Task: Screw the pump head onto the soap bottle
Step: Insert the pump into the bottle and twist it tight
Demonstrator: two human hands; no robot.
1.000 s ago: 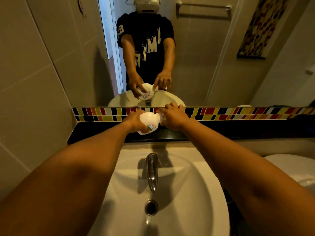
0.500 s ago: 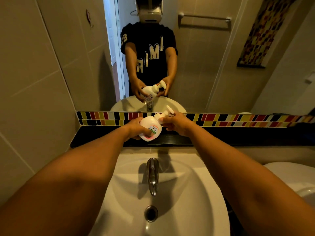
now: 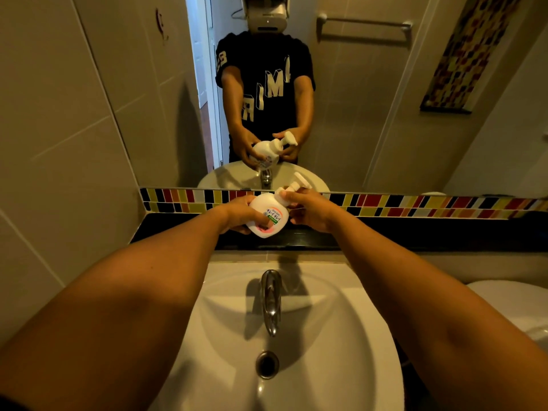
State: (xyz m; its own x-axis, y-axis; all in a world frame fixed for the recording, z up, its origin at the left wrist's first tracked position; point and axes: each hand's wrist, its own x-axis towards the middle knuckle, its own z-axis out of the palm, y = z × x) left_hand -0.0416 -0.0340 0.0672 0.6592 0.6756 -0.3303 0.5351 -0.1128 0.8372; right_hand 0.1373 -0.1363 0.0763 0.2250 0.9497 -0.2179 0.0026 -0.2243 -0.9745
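White bottle [image 3: 268, 216] held in both hands above a basin [image 3: 326, 336], before a mirror [image 3: 370, 114].

Head view: the left hand [image 3: 240, 213] was closed around the tilted bottle's body, its label turned toward the camera. The right hand [image 3: 311, 210] was closed on the neck, fingers pinching the collar of the pump [image 3: 292, 188], whose nozzle pointed up and away. Whether the pump was fully seated could not be told. Bottle and hands were over a black ledge [image 3: 415, 232], behind the tap [image 3: 271, 301]. The mirror repeated the grip.
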